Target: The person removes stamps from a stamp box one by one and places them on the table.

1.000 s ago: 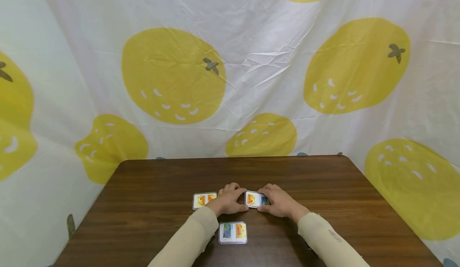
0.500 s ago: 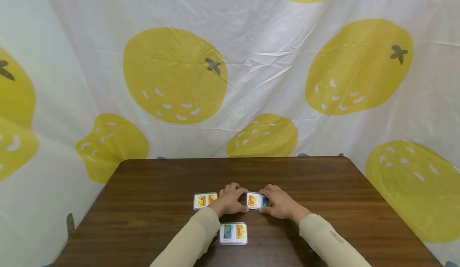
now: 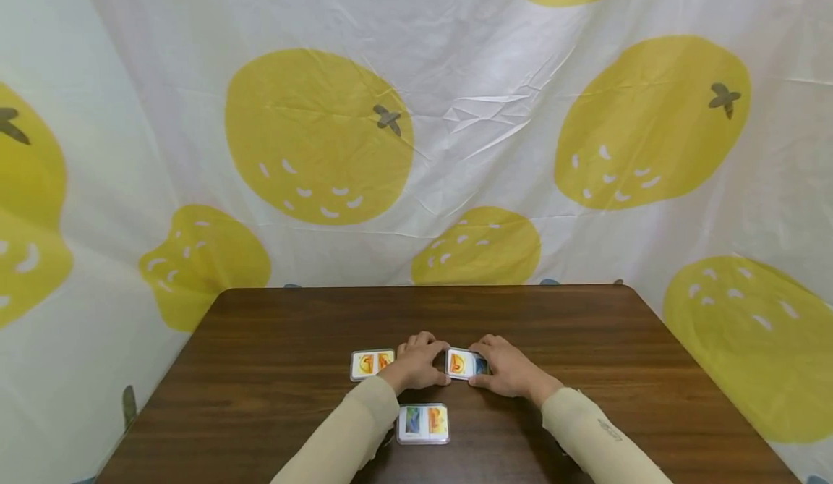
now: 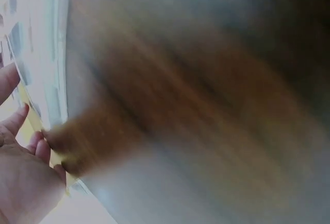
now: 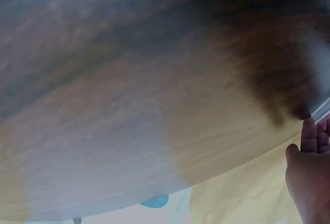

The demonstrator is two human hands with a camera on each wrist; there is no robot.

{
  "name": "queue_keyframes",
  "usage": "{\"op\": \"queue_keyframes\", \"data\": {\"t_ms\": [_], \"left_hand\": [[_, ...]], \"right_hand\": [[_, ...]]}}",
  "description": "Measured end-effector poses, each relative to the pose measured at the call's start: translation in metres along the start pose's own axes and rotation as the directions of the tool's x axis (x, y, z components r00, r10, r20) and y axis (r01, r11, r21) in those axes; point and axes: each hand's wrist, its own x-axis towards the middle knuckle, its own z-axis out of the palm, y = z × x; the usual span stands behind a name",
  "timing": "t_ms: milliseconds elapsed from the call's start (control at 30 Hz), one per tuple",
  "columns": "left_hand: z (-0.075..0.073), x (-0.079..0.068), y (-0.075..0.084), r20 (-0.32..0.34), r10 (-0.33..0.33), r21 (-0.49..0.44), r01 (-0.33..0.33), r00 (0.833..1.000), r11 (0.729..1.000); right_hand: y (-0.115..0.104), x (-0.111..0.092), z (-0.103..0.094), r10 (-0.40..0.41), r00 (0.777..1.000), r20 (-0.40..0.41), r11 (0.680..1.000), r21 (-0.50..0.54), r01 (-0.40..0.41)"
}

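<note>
In the head view, both hands are at a flat clear-edged card case [image 3: 459, 363] with an orange picture and a dark blue one. My right hand [image 3: 514, 368] grips its right part, thumb at the near edge and fingers at the far edge. Thumb and index finger of my left hand [image 3: 413, 363] hold at its left corners. In the right wrist view, fingertips of the right hand [image 5: 312, 167] meet the case's clear edge [image 5: 322, 112]. The left wrist view shows the left hand [image 4: 26, 167] with its fingertips down by the tabletop.
A second case [image 3: 371, 364] with two orange pictures lies left of the left hand, partly covered by it. Nearer me, a third case [image 3: 424, 424] lies beside the left sleeve. The brown wooden table [image 3: 293, 325] ends at a curtain [image 3: 455, 166] printed with yellow fruit.
Both hands keep their hold on the case with almost no movement. The whole head view has shifted slightly.
</note>
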Motion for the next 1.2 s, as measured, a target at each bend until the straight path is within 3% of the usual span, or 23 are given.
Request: {"op": "queue_keyframes", "data": {"t_ms": [400,767,1033,1200], "left_hand": [[-0.0042,-0.0003,-0.0016,0.018,0.012,0.018,-0.013,1.0,1.0],[-0.0035,-0.0053,0.0043,0.024,-0.027,0.07,0.025,0.999,0.997],[-0.0051,-0.005,0.0046,0.033,-0.017,0.045,0.016,0.999,0.999],[-0.0053,-0.0055,0.0054,0.022,-0.018,0.029,0.017,1.0,0.999]], "right_hand": [[0.0008,-0.0011,-0.0017,-0.007,1.0,0.003,1.0,0.004,0.007],[0.0034,-0.0006,0.001,-0.037,0.999,0.006,0.999,0.021,0.037],[0.0057,-0.0016,-0.0014,0.036,0.999,0.021,0.999,0.003,-0.036],[0.0058,-0.002,-0.0048,0.017,1.0,0.019,1.0,0.007,-0.017]]}}
